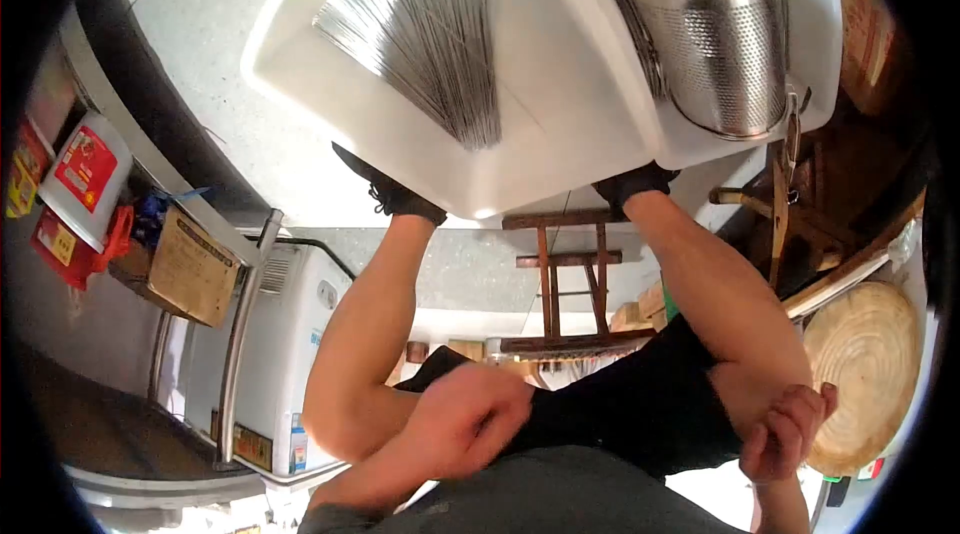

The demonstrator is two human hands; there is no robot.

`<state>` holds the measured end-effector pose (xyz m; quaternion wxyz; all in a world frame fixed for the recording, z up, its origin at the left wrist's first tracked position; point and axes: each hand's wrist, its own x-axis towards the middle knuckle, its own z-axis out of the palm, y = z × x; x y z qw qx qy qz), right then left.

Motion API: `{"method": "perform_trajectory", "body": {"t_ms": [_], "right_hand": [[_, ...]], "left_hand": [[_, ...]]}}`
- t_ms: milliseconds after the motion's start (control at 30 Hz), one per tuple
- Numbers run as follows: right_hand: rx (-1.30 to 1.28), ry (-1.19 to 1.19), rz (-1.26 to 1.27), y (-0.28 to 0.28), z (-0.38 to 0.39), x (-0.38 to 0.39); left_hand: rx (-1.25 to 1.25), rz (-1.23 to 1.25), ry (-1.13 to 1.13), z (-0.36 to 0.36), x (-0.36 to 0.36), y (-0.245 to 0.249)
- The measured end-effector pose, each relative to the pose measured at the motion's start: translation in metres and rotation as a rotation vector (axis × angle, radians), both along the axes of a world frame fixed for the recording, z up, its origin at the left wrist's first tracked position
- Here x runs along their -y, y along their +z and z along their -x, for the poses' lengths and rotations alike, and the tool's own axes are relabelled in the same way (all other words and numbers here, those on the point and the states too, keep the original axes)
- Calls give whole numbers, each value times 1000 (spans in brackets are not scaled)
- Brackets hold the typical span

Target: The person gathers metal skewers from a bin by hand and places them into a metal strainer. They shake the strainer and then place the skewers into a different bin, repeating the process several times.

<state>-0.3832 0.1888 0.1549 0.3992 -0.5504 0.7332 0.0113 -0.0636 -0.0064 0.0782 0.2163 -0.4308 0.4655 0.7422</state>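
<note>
My left hand (472, 419) is above my lap with its fingers curled into a loose fist, slightly blurred. Whatever it may hold cannot be made out. To the right, my right hand (787, 434) is beside my thigh, its fingers bent in toward the palm. No object shows clearly in it. Beyond my feet, a white plastic tub (575, 104) holds a fanned bundle of thin metal skewers (440, 44). Neither hand touches them. A perforated metal cylinder (725, 54) stands at the tub's right side, with more thin skewers (640, 34) behind it.
A dark wooden stool (548, 279) is between my legs. On the right lies a round wooden board (862, 374). At the left are a metal rail (245, 334), a white appliance (290, 344), a cardboard box (190, 269) and a red-labelled white container (90, 179).
</note>
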Motion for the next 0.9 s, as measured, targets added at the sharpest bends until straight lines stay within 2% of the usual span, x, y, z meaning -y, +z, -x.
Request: {"method": "perform_trajectory", "body": {"t_ms": [33, 67, 133, 233, 333, 400, 467, 533, 600, 667, 733, 833, 867, 900], "right_hand": [[-34, 13, 28, -5, -4, -1], [-61, 37, 60, -9, -3, 0], [-90, 78, 129, -8, 1, 0], [-94, 108, 319, -15, -1, -5], [-171, 109, 528, -12, -13, -15], [-121, 48, 621, -10, -18, -26], [-180, 85, 711, -5, -22, -42], [-251, 31, 687, -1, -30, -58], [-330, -92, 648, 0, -45, -73], [-437, -160, 569, -6, -54, -89], [-605, -123, 473, -11, -55, -103], [-414, -130, 305, -10, -23, -121], [-142, -232, 301, -13, -2, -120], [-12, -307, 231, -1, 9, -110]], "left_hand": [[-201, 127, 176, -16, -3, -4], [-223, 250, 70, -31, -2, -9], [-189, 469, -104, -15, 5, -1], [-352, 713, 6, -9, -12, 34], [-341, 1085, -166, -13, -23, 68], [-391, 1154, -224, -16, -33, 70], [-391, 1246, -253, -14, -39, 71], [-458, 1381, -272, -14, -47, 65], [-399, 1346, -280, -18, -56, 68], [-358, 1358, -191, -19, -68, 68], [-318, 1380, -140, -23, -80, 65], [-436, 1441, -165, -35, -107, 83], [-464, 1464, -199, -40, -116, 93], [-482, 1491, -235, -43, -122, 109]]}}
